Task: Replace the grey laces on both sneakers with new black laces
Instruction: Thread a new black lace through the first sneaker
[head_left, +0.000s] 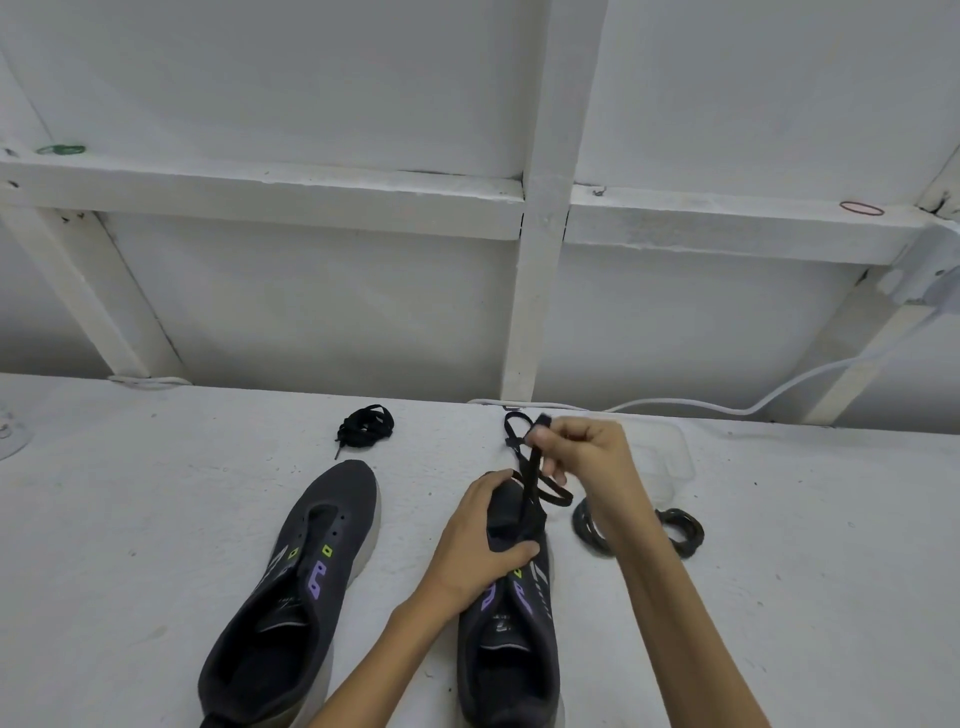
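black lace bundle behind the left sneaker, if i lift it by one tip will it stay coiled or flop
Probably floppy: the matching black flat lace pinched in the right hand droops in limp loops. The coiled black lace bundle looks loose, one tip already straying, so it would likely unravel. It seems light and unlikely to roll.

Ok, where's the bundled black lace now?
Head view, left of centre: the bundled black lace lies on the table beyond the toe of the left sneaker.

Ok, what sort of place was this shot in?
Likely a makeshift indoor workspace: a rough white-painted bench against a white wall with exposed timber framing, a white cable trailing along the bench's back edge, and a green rubber band left on the ledge.
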